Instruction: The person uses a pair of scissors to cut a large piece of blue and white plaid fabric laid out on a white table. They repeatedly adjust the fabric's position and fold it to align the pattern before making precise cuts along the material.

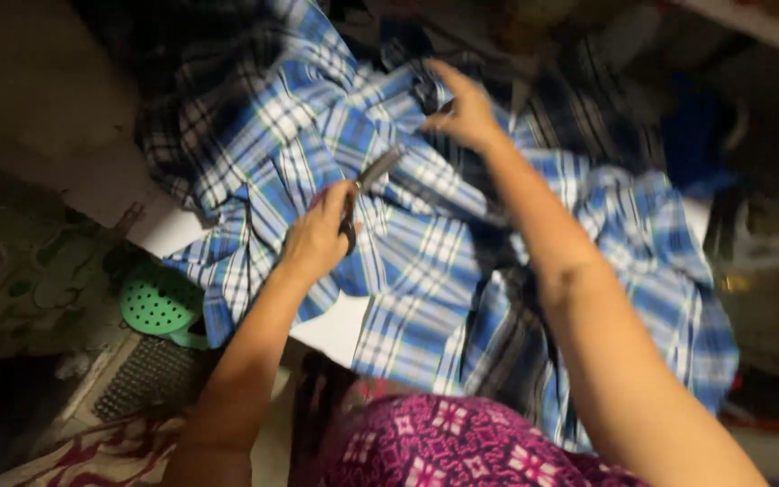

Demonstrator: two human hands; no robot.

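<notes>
A large blue, white and black checked cloth (426,261) lies crumpled over a white table (331,326) in front of me. My left hand (322,236) grips a pair of scissors (373,176) whose blades point up and to the right over the cloth. My right hand (463,110) reaches further away and pinches a fold of the same cloth near its upper middle. Both forearms stretch out from the bottom of the view.
A green perforated clog (157,305) lies on the floor under the table's left edge, beside a dark grille mat (142,377). My pink patterned garment (444,446) fills the bottom. Dark cluttered things stand at the far right.
</notes>
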